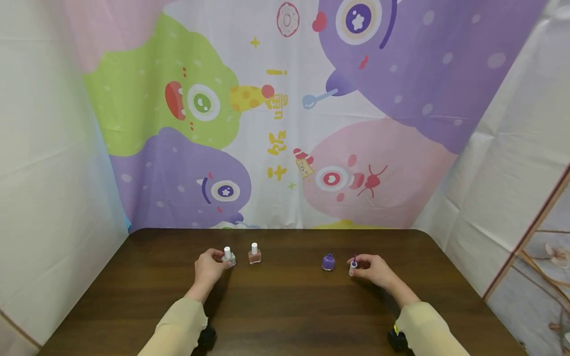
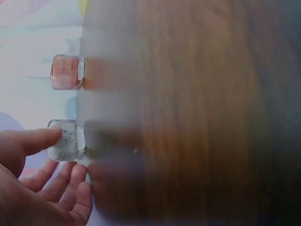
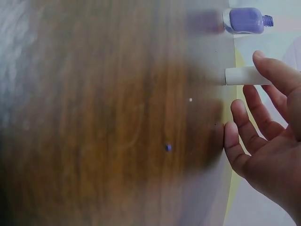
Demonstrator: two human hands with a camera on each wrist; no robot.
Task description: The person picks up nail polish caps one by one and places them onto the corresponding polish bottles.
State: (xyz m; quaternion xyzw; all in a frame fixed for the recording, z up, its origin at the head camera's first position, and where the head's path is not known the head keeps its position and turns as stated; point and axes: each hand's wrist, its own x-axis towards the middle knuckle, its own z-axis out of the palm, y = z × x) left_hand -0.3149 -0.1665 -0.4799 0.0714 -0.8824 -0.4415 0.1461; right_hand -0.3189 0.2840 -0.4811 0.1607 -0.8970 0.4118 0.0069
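Note:
My left hand [image 1: 209, 269] holds a pale, glittery nail polish bottle [image 2: 69, 141] between thumb and fingers, its white cap on top; the bottle stands upright on the table. Just to its right is a pinkish-brown nail polish bottle [image 1: 255, 255], also with a white cap on. At the right, my right hand [image 1: 375, 272] pinches a white nail polish cap [image 3: 244, 76], turned upside down with its purple-coated brush [image 1: 355, 259] pointing up. Left of that hand stands an uncapped purple nail polish bottle [image 1: 328, 263], its threaded neck bare.
All of this is on a dark wooden table [image 1: 285, 306] with rounded far corners. A cloth curtain [image 1: 276, 207] with cartoon monsters hangs behind the far edge. Tiny specks, one of them a blue-purple bit [image 3: 168, 147], show in the right wrist view.

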